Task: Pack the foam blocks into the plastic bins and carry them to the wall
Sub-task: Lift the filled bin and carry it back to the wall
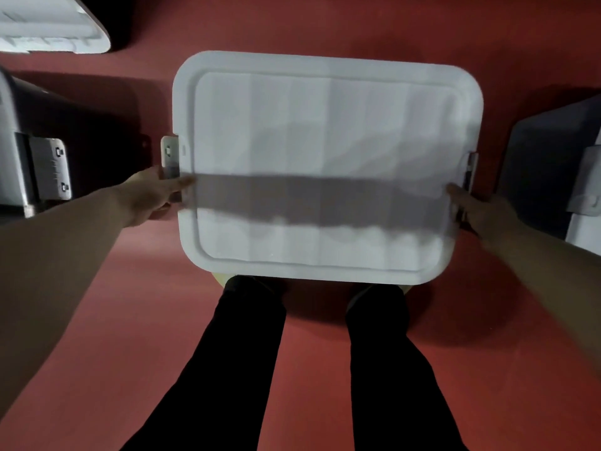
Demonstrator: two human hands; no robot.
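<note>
Item: plastic bin (325, 164), white lid on, centre frame over the red floor (130, 320). Long axis runs left to right. Left hand (153, 193) grips the left rim below the latch (169, 154). Right hand (478, 209) grips the right rim. The bin lies between both hands, equally near each.

Item: white lidded bin (325, 164), centre, above red floor (97, 320). My left hand (149, 196) grips its left edge by a latch (169, 154); my right hand (481, 209) grips its right edge. A neighbouring bin (29, 141) stands to the left.
</note>
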